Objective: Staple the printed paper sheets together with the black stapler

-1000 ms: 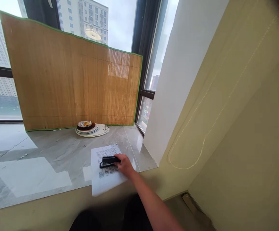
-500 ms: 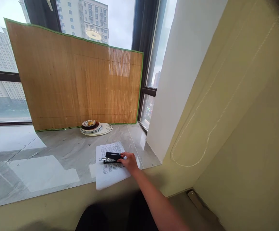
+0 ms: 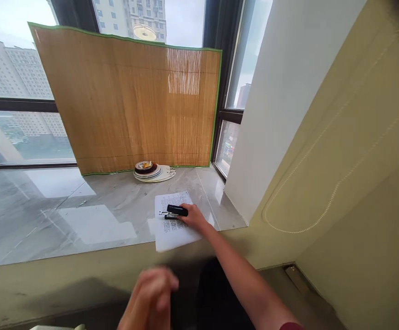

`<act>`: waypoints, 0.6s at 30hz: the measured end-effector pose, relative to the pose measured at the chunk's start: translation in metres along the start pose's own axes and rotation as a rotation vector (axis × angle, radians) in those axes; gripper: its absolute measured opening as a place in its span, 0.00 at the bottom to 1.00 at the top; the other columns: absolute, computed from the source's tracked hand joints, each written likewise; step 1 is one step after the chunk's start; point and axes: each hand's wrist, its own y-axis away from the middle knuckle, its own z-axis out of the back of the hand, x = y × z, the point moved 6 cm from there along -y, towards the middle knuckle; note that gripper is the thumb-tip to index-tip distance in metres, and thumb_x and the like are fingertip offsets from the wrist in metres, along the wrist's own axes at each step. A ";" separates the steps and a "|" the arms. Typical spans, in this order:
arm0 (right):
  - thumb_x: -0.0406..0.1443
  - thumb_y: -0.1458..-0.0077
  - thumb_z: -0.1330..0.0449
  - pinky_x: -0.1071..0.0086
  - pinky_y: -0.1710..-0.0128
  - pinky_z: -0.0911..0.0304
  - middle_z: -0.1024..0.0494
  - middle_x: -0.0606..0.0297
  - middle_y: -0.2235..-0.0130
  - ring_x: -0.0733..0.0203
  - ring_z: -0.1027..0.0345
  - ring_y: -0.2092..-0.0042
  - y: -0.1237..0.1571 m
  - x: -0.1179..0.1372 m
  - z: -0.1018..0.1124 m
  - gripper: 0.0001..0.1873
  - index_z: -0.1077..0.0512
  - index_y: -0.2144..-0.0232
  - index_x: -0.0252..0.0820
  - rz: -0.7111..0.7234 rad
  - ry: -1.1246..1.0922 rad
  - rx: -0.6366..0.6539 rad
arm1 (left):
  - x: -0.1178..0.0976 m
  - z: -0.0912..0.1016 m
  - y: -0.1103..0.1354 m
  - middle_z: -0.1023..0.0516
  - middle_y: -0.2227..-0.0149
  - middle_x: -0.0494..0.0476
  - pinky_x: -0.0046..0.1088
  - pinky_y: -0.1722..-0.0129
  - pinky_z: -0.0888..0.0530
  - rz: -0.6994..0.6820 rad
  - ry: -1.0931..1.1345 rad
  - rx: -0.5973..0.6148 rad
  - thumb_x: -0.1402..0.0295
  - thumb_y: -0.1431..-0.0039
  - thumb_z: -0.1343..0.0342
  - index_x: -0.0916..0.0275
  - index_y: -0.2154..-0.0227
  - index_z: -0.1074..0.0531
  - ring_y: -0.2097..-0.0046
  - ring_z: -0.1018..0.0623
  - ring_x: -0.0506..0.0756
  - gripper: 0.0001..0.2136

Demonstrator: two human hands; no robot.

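Note:
My right hand [image 3: 193, 217] is closed around the rear end of a black stapler [image 3: 177, 210]. The stapler's jaws are apart, and its silver metal part sticks out to the left. Beneath it lies a printed sheet of paper [image 3: 173, 238], whose near edge reaches past the front of the sill. My left hand [image 3: 155, 288] is low in the view, in front of the sill and apart from the paper. Motion blurs it; its fingers look curled, and I cannot make out whether anything is in them.
A stack of plates [image 3: 147, 170] stands on the marble sill [image 3: 123, 197], beside an oval plate [image 3: 166, 173]. Behind it a bamboo mat [image 3: 133, 105] leans against the window. A beaded chain [image 3: 326, 213] hangs along the wall at the right.
My left hand has come into view from below. My right hand still holds the stapler over the paper, its upper part now tilted differently. The whole view has shifted.

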 end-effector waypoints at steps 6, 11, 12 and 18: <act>0.32 0.45 0.34 0.60 0.51 0.30 0.17 0.61 0.58 0.52 0.25 0.55 0.013 0.013 0.011 0.15 0.21 0.54 0.46 -0.012 0.026 -0.193 | 0.075 -0.014 -0.140 0.22 0.65 0.59 0.30 0.54 0.20 0.302 0.361 -0.210 0.69 0.28 0.54 0.63 0.73 0.30 0.58 0.19 0.54 0.16; 0.28 0.34 0.47 0.56 0.41 0.34 0.19 0.59 0.48 0.53 0.29 0.44 0.045 0.057 0.008 0.21 0.26 0.44 0.50 0.400 0.243 -0.263 | 0.117 -0.016 -0.195 0.22 0.55 0.73 0.32 0.64 0.18 0.609 0.635 -0.173 0.58 0.25 0.64 0.72 0.49 0.29 0.57 0.18 0.58 0.23; 0.28 0.33 0.48 0.55 0.41 0.34 0.20 0.59 0.47 0.54 0.29 0.44 0.052 0.064 0.004 0.22 0.26 0.43 0.50 0.498 0.298 -0.246 | 0.120 -0.018 -0.197 0.22 0.54 0.75 0.32 0.66 0.18 0.626 0.659 -0.142 0.57 0.26 0.64 0.74 0.47 0.30 0.57 0.17 0.59 0.25; 0.25 0.35 0.45 0.55 0.44 0.31 0.19 0.60 0.48 0.53 0.26 0.47 0.067 0.078 -0.003 0.21 0.26 0.44 0.46 0.753 0.449 -0.306 | 0.134 -0.022 -0.199 0.20 0.54 0.79 0.32 0.66 0.18 0.624 0.709 -0.101 0.63 0.26 0.61 0.80 0.47 0.28 0.58 0.16 0.61 0.24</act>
